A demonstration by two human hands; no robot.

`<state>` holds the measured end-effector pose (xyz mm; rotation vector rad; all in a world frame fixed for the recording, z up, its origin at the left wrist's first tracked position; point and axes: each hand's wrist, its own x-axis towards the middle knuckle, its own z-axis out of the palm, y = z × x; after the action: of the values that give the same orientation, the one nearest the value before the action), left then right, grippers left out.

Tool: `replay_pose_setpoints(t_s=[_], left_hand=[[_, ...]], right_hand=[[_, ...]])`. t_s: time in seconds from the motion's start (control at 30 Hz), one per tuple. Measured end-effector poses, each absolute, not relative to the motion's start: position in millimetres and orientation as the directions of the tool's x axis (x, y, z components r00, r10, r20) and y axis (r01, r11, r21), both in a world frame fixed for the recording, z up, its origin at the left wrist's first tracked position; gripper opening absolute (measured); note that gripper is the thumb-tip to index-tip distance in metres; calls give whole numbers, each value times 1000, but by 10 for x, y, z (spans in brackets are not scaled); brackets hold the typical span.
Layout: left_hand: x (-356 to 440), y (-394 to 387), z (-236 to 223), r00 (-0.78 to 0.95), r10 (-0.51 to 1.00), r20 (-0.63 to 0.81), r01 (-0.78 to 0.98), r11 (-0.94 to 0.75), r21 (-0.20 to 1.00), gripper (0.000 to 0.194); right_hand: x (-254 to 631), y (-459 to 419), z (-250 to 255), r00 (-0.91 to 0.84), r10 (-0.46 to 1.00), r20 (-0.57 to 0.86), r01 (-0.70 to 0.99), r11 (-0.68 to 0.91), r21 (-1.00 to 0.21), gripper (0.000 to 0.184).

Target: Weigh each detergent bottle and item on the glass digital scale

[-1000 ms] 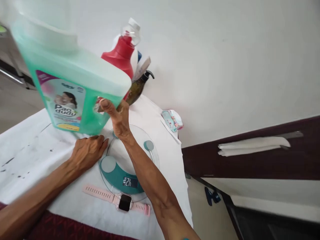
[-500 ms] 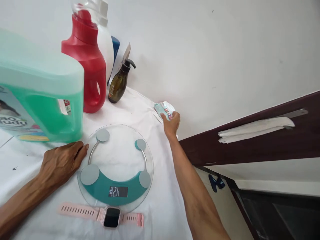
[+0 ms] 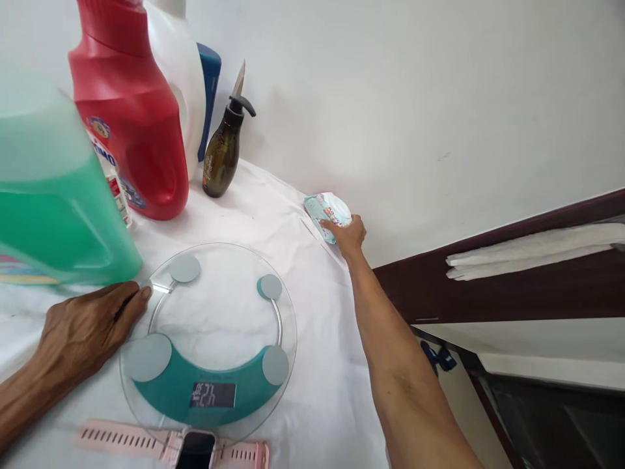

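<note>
My right hand (image 3: pixel 350 234) stretches to the back right of the white cloth, its thumb and fingers around the near end of a wet wipes pack (image 3: pixel 325 215) with a white lid. My left hand (image 3: pixel 92 326) lies on the cloth, holding nothing, thumb at the left edge of a round glass scale (image 3: pixel 229 397) and fingertips by the base of a jug of green liquid (image 3: pixel 63 228). The scale has a teal band with a lit display. A pink-strapped smartwatch (image 3: pixel 195 449) lies at its near edge, cut off by the frame's bottom.
A red detergent bottle (image 3: pixel 131 124), a white bottle (image 3: pixel 183 85), a blue container (image 3: pixel 209 78) and a dark pump bottle (image 3: pixel 222 156) stand at the back left by the wall. Right of the table is a dark wooden ledge (image 3: pixel 420 293) with folded white cloth (image 3: pixel 532 251).
The view has shifted, so the bottles and scale sit further left. My right hand stays at the wipes pack, more of which now shows. My left hand remains beside the scale.
</note>
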<state>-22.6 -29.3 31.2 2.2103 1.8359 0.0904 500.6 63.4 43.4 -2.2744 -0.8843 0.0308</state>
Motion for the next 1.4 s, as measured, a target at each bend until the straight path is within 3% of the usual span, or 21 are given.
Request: replay_pose_setpoints(t_s=[0.13, 0.23, 0.47, 0.63, 0.73, 0.87, 0.97, 1.07, 1.17, 1.4], left_hand=[[-219, -324, 330, 230, 970, -74, 941, -202, 273, 47], [-211, -313, 352, 276, 958, -83, 920, -239, 310, 48], [-225, -301, 387, 321, 947, -33, 899, -293, 326, 49], [-252, -313, 402, 380, 925, -8, 882, -359, 305, 49], [-259, -311, 374, 384, 923, -3, 886, -368, 284, 49], [-263, -308, 342, 384, 923, 8, 885, -370, 282, 47], [-271, -311, 335, 391, 920, 23, 875, -380, 299, 47], [-278, -317, 334, 394, 918, 38, 870, -387, 305, 44], [-279, -323, 330, 392, 918, 55, 871, -390, 299, 42], [-275, -323, 308, 393, 915, 91, 864, -401, 303, 42]], right_hand=[[4728, 365, 436, 765, 599, 236, 587, -498, -639, 68], [4429, -28, 534, 714, 627, 311, 628, -377, -681, 67], [3338, -1143, 935, 403, 865, 299, 686, -70, -724, 67], [2635, -1446, 761, 193, 909, 369, 720, 124, -683, 65], [2533, -1478, 690, 126, 932, 340, 710, 155, -687, 73], [2664, -1497, 681, 282, 898, 338, 454, 185, -871, 78], [2770, -1471, 500, 577, 770, 273, 237, 162, -958, 68], [2834, -1432, 178, 770, 617, 163, 157, 65, -985, 64], [2892, -1414, -55, 821, 556, 131, 107, 75, -991, 61], [2990, -1396, -81, 780, 617, 102, 92, 47, -995, 57]])
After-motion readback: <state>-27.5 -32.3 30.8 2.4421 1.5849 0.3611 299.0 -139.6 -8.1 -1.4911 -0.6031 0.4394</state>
